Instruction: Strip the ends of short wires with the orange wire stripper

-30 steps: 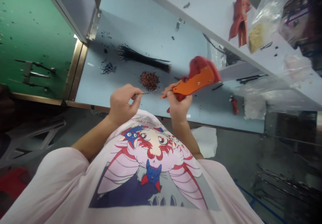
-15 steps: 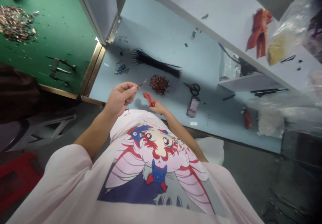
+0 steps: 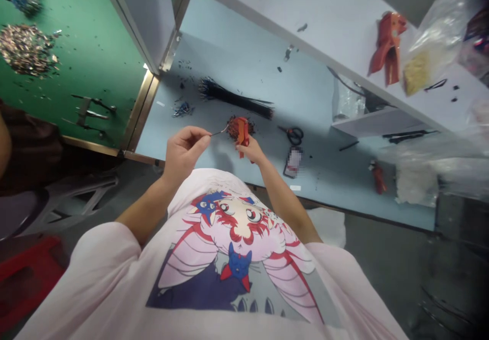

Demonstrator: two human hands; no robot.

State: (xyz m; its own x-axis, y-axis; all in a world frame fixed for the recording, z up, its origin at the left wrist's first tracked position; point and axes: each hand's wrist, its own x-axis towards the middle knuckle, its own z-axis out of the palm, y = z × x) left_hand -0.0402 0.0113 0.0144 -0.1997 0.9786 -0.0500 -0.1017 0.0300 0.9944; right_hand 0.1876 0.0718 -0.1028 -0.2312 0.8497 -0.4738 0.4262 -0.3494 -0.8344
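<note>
My left hand [image 3: 186, 151] pinches a thin dark wire [image 3: 217, 133] between thumb and forefinger, its pale end pointing right. Closed around an orange-red wire stripper [image 3: 242, 132], my right hand [image 3: 252, 150] holds the tool upright over a heap of small reddish-brown scraps [image 3: 232, 128]. The wire's end is close to the tool, but I cannot tell that they touch. Beyond both hands lies a long bundle of black wires [image 3: 237, 98]. Left of it is a small pile of bluish, silvery clippings [image 3: 182, 109].
Scissors [image 3: 294, 135] and a blurred-out phone [image 3: 293, 162] lie right of my hands. Another orange-red tool [image 3: 387, 47] sits on the raised shelf [image 3: 305, 3], and a further one [image 3: 378, 177] at the bench's right. A metal-edged partition [image 3: 143, 24] borders the green table [image 3: 103, 39].
My right hand has raised the wire stripper and moved it right, over the scrap heap. The wire in my left hand now points more level to the right.
</note>
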